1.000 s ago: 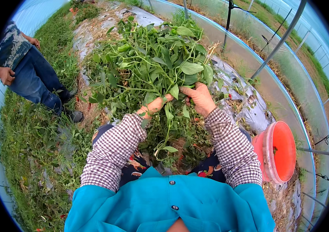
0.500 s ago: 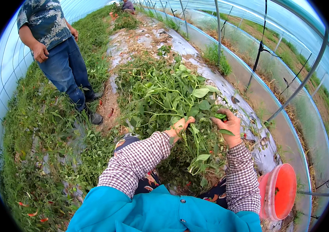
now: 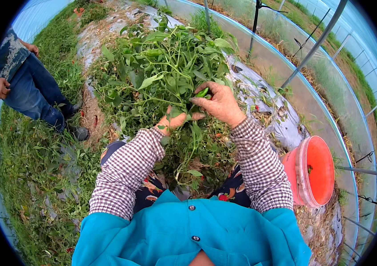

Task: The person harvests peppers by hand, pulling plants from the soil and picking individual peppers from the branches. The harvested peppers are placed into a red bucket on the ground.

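A leafy green pepper plant [image 3: 175, 73] rises in front of me, its stems spreading away from my hands. Near its base my left hand [image 3: 173, 121] is closed around the stems, with leaves covering part of the fingers. My right hand [image 3: 221, 103] is just to the right and slightly farther away, its thumb and fingers closed on a green pepper [image 3: 202, 92] among the foliage. Whether that pepper is still attached to its stem, I cannot tell. Another pale green pepper [image 3: 154, 52] hangs farther up the plant.
A pink-red bucket [image 3: 291, 174] stands tilted at my right, a small dark thing inside. Grey plastic film [image 3: 281, 126] edges the bed beside a metal pole [image 3: 315, 46] and clear tunnel sheeting. At left stands another person [image 3: 33, 88] amid low plants.
My right hand has moved left, closer to my left hand, still holding green pepper. The whole view has shifted, so the bucket sits higher and the other person farther left.
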`<state>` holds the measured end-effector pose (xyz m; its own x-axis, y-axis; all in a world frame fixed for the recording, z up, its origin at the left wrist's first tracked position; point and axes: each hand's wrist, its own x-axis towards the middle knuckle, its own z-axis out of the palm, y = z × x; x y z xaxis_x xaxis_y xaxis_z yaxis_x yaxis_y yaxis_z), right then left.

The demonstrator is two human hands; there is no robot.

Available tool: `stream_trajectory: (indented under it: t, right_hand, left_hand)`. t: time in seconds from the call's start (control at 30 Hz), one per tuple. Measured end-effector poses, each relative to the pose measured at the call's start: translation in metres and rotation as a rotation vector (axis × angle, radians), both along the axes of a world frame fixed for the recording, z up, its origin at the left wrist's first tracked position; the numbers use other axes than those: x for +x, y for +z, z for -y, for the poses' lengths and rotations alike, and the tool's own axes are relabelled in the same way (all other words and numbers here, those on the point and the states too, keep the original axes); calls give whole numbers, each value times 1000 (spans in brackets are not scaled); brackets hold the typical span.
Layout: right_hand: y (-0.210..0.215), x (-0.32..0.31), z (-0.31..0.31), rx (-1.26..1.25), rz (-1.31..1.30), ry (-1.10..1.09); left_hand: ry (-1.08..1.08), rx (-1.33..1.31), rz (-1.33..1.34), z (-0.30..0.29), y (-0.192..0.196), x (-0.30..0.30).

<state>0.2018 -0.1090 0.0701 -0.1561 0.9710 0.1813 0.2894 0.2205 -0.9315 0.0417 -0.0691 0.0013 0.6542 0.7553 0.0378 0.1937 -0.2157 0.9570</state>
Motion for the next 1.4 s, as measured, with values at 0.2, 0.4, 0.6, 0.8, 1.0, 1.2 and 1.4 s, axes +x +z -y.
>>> stream_trajectory:
  t: [0.2,0.4,0.6,0.8,1.0,1.2,1.4]
  right_hand:
    - [-25,-33,11,317,253,130]
    - [-33,-27,9,533,223,-21]
    - [-35,-24,13,-157,-30,74]
    - [-11,-43,33,-380,-453,532]
    - [-22,10,8,-235,-403,174]
    - [-23,21,2,-277,-585,22]
    - [-40,21,-2,-205,-582,-72]
  left_hand:
    - [-316,-50,250,-43,-144,-32]
    - [-31,178,-558,-16,-83,-5]
    - [-20,-58,-309,9,-47,2]
    - [-136,-260,-5,-3,-83,-12]
    - [-75,-192,67,-32,-82,-6]
    - [63,-464,220,-61,-103,-34]
    - [70,-424,242,-15,-33,-8]
